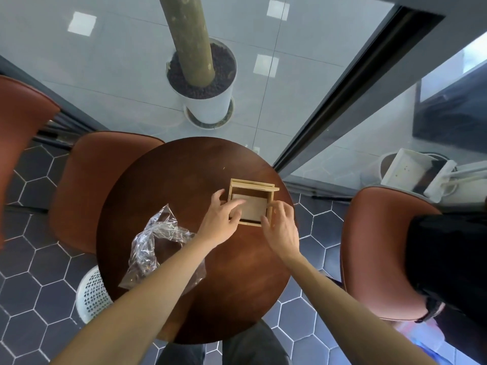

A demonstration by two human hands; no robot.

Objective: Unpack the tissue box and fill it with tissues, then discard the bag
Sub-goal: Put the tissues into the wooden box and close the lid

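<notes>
A light wooden tissue box [251, 192] stands open on the right part of the round brown table [171, 180]. Its lid [254, 184] is slid toward the far side. Inside lies a flat tan panel or pack [253, 208]. My left hand [220, 221] reaches in from the left with its fingers on that panel. My right hand [282, 225] grips the box's near right wall. A crumpled clear plastic bag [155, 241] lies on the table's left part, partly under my left forearm.
A white perforated waste basket [92, 296] stands on the floor below the table's left edge. Brown chairs [97, 185] sit left and right [374, 248]. A person in black sits on the right chair. A white planter [208, 101] stands beyond a glass wall.
</notes>
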